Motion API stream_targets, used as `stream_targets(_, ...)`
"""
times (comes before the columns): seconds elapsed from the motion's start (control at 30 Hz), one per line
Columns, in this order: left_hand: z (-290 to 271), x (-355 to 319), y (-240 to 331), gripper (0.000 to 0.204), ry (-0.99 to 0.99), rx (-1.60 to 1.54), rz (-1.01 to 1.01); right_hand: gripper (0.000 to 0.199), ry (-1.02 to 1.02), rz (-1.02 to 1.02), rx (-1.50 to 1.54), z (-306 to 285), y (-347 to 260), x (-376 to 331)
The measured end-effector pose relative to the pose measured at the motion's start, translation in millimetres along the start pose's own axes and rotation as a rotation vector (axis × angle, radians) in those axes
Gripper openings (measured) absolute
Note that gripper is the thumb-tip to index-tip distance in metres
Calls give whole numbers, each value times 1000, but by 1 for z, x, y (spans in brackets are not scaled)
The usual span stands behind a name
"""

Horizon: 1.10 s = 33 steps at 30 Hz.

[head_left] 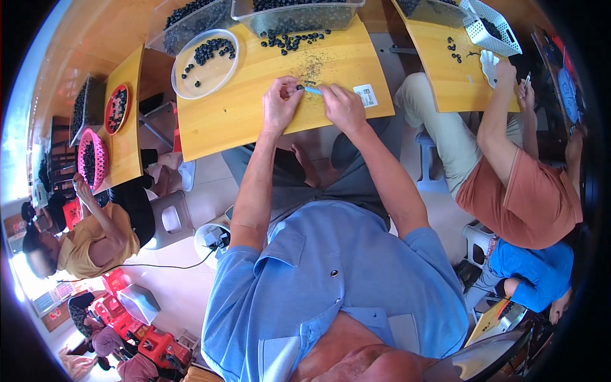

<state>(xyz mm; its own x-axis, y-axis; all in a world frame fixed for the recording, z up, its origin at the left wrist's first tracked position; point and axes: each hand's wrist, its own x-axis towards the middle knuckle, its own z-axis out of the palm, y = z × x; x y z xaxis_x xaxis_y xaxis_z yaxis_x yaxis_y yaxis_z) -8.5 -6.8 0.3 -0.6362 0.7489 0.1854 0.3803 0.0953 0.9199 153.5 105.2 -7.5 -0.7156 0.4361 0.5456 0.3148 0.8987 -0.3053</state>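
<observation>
Over the near part of a yellow wooden table (242,121), my left hand (280,105) pinches a small dark round piece (300,87) between thumb and fingertips. My right hand (344,107) grips a slim light-blue tool (312,90), its tip close to that piece; whether they touch is too small to tell. Fine dark crumbs (310,67) lie scattered on the wood just beyond my hands. More dark round pieces (289,42) are strewn loose farther back. To the left, a round clear shallow tub (210,86) holds several of them.
Clear plastic bins (305,24) of dark pieces stand at the table's far edge. A white label (365,95) lies near its right corner. At the right table (445,83), a person in a rust-coloured shirt (528,197) works; another in yellow (102,242) sits left beside a pink basket (93,159).
</observation>
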Motion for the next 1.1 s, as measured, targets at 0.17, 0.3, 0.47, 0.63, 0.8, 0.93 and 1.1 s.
stream_targets(0.17,1,0,-1,31,-4,-39,-9,27,4,10,-8,1,0,0)
stream_targets(0.3,0,-2,-10,31,20,-164,-48,26,-38,129,-54,-2,-3,5)
stream_targets(0.47,0,-1,-11,33,85,-286,-39,25,-26,107,-52,-1,-1,5)
stream_targets(0.63,-3,1,-5,27,96,-94,95,25,-3,93,-44,0,0,5)
stream_targets(0.8,-12,7,-4,17,169,-22,124,24,17,84,-31,-2,-1,3)
stream_targets(0.93,-69,42,-34,13,544,24,201,24,24,81,-18,-2,-3,4)
stream_targets(1.1,-129,90,-8,29,594,499,136,22,-20,113,-33,-5,0,1)
